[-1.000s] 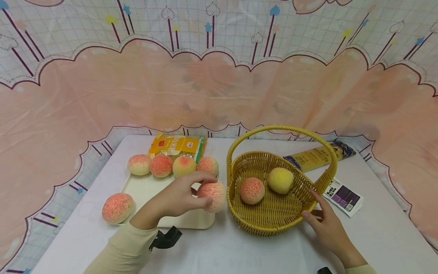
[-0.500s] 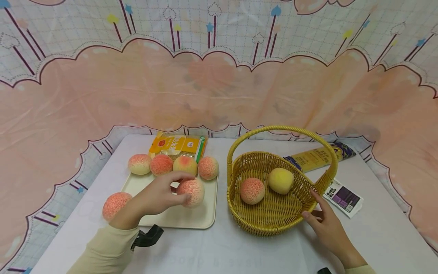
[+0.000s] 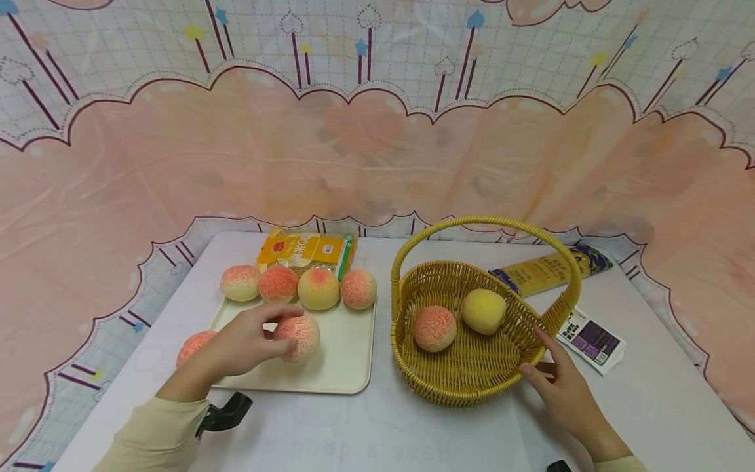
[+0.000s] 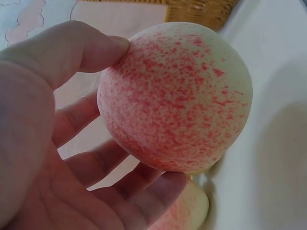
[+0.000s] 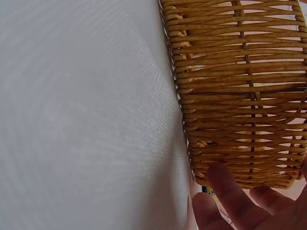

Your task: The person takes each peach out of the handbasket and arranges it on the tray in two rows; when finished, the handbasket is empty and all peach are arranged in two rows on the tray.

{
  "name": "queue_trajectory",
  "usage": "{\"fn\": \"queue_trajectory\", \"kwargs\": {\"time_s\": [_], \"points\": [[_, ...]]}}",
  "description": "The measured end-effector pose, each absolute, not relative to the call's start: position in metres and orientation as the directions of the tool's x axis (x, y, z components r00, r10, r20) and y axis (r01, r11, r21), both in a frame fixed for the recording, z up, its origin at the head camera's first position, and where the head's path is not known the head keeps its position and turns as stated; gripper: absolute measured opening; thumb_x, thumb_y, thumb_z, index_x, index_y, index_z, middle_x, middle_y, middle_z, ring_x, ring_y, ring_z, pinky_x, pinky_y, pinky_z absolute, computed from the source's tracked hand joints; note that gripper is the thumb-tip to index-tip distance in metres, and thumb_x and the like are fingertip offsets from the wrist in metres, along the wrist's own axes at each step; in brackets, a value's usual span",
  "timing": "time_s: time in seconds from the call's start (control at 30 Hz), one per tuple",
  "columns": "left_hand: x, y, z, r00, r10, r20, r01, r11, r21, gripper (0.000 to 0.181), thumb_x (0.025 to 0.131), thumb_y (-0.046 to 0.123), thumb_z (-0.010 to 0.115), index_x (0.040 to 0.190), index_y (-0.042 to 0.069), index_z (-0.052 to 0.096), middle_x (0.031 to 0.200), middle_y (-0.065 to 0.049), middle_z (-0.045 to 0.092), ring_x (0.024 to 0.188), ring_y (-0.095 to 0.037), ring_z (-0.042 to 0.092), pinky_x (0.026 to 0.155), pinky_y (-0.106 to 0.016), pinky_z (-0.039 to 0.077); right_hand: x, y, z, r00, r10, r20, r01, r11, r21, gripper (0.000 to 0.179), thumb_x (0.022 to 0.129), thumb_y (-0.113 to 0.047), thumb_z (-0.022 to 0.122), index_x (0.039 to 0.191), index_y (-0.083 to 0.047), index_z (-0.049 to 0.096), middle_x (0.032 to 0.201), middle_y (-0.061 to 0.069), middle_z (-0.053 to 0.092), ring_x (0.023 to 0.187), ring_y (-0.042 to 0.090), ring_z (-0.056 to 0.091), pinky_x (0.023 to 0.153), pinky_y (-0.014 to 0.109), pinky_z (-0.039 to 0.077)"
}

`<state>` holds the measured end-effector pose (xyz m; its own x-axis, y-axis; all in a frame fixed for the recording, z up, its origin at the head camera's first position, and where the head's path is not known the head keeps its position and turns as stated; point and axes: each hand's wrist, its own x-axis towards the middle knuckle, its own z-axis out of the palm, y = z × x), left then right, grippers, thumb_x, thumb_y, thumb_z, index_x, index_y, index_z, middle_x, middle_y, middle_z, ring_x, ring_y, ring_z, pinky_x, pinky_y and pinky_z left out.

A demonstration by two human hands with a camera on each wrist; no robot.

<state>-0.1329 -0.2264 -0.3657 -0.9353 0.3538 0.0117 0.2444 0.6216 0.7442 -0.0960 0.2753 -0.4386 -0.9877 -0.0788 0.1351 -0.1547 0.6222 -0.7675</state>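
Note:
My left hand (image 3: 250, 341) holds a pink-speckled peach (image 3: 299, 339) over the cream tray (image 3: 345, 367). In the left wrist view, thumb and fingers curve round this peach (image 4: 177, 100). Four-sided rows aside, several peaches line the tray's far edge, among them a yellow one with a red top (image 3: 318, 290). Another peach (image 3: 193, 346) at the tray's left is partly hidden by my left wrist. My right hand (image 3: 560, 387) grips the right rim of the yellow wicker basket (image 3: 466, 393). Inside the basket lie a pink peach (image 3: 435, 329) and a yellow peach (image 3: 483, 311).
An orange-and-yellow food packet (image 3: 307, 252) lies behind the tray. Behind the basket's right side is a long gold-and-blue packet (image 3: 537, 272). A white-and-purple packet (image 3: 592, 341) lies to its right. The basket's tall handle (image 3: 486, 223) arches over it.
My left hand has moved left with the peach, from the gap beside the basket to over the tray's middle. The right hand and basket have stayed put.

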Motion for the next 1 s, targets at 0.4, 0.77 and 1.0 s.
{"fn": "queue_trajectory", "kwargs": {"time_s": [0.4, 0.77, 1.0], "points": [[-0.125, -0.250, -0.376, -0.958, 0.287, 0.007, 0.207, 0.672, 0.712, 0.044, 0.085, 0.016, 0.075, 0.126, 0.005, 0.065, 0.121, -0.009, 0.064, 0.106, -0.027, 0.057, 0.086, -0.042, 0.056, -0.096, 0.276, -0.439, -0.990, -0.074, 0.120, -0.140, 0.630, -0.764, 0.068, 0.102, -0.017, 0.059, 0.157, -0.001, 0.022, 0.155, 0.034, 0.023, 0.107, 0.047, 0.062, 0.079, 0.039, 0.055], [-0.120, -0.256, -0.381, -0.956, 0.288, -0.054, 0.167, 0.687, 0.707, 0.043, 0.086, 0.016, 0.074, 0.127, 0.004, 0.065, 0.120, -0.010, 0.063, 0.106, -0.026, 0.057, 0.088, -0.044, 0.056, -0.096, 0.275, -0.438, -0.993, -0.066, 0.096, -0.116, 0.641, -0.759, 0.068, 0.103, -0.020, 0.058, 0.158, -0.002, 0.022, 0.155, 0.033, 0.022, 0.109, 0.048, 0.061, 0.080, 0.039, 0.053], [-0.119, -0.256, -0.386, -0.950, 0.304, -0.071, 0.163, 0.677, 0.718, 0.044, 0.086, 0.015, 0.074, 0.128, 0.004, 0.064, 0.126, -0.014, 0.061, 0.112, -0.030, 0.057, 0.090, -0.046, 0.055, -0.096, 0.274, -0.437, -0.992, -0.065, 0.104, -0.121, 0.639, -0.759, 0.067, 0.103, -0.021, 0.058, 0.157, -0.002, 0.022, 0.155, 0.033, 0.022, 0.108, 0.049, 0.061, 0.079, 0.041, 0.053]]}}
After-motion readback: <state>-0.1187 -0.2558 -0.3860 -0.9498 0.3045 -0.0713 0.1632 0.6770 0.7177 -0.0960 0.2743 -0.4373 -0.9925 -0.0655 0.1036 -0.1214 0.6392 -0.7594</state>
